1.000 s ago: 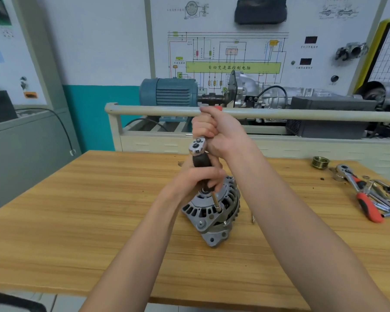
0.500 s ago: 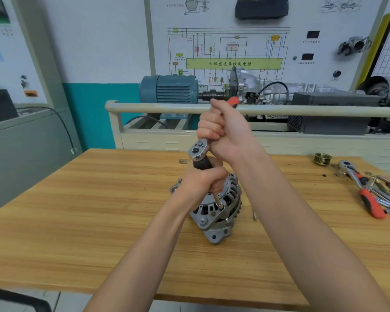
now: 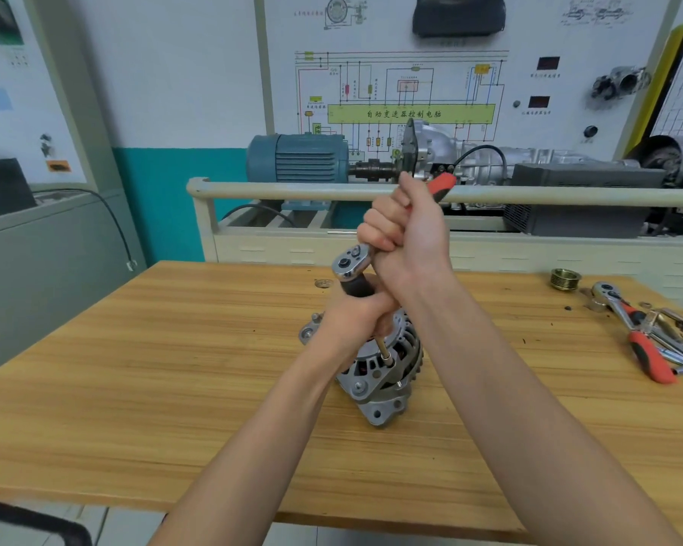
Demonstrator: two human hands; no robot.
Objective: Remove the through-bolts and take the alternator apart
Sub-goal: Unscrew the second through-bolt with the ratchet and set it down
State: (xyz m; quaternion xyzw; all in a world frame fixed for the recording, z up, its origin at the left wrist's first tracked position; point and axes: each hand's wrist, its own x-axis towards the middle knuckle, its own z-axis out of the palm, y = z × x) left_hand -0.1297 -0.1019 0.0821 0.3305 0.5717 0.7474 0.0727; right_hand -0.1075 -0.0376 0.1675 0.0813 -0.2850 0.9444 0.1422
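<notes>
- Head view: alternator (image 3: 387, 372) sits tilted on the wooden bench (image 3: 135, 388), near its middle.
- Your right hand (image 3: 405, 238) is fisted tight round the ratchet (image 3: 349, 266) handle; red grip end sticks out behind your knuckles.
- Your left hand (image 3: 355, 313) wraps the black extension (image 3: 383, 348) below the ratchet head, over the housing.
- Socket tip meets the housing rim, probably on a through-bolt; head is hidden.
- Spare ratchet (image 3: 631, 333) and pulley (image 3: 565, 278) lie at the bench's right end.

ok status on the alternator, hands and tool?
Right hand grips ratchet handle. Left hand holds extension. Socket on alternator bolt. Nothing in the way.
</notes>
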